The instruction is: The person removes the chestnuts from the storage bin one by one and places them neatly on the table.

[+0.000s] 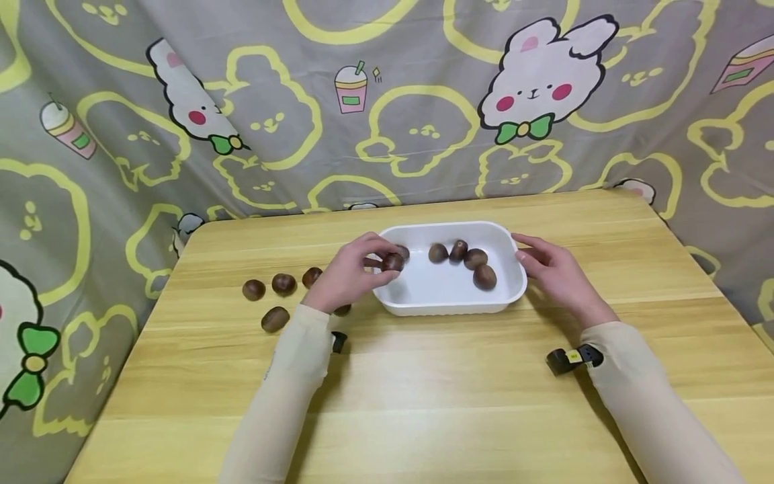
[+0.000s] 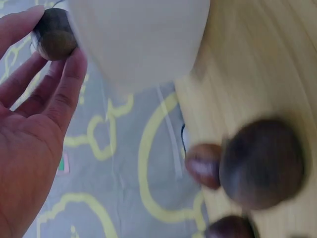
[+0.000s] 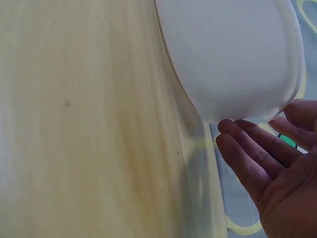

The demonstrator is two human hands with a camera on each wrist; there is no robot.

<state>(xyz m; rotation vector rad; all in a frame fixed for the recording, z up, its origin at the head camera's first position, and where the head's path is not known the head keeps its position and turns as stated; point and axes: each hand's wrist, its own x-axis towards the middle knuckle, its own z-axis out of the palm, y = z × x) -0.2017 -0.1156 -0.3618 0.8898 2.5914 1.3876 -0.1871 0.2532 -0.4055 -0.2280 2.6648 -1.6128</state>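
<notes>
My left hand [image 1: 353, 269] pinches a chestnut [image 1: 392, 262] between thumb and fingertips, over the left end of a white plastic tray [image 1: 447, 308]. In the left wrist view the held chestnut [image 2: 53, 35] is beside the tray's wall. At the tray's right end, my right hand [image 1: 556, 272] touches the rim with its thumb and fingers fairly straight. The right wrist view shows those fingertips [image 3: 227, 126] at the tray's end wall. Inside the tray lie several brown chestnuts [image 1: 484, 276], mostly toward the back and right; one near the left end is partly hidden by the held one.
Left of the tray, several loose chestnuts [image 1: 275, 319] lie on the wooden table [image 1: 423, 396], some partly hidden by the left hand and forearm. A grey patterned curtain [image 1: 423, 60] hangs behind the table's back edge.
</notes>
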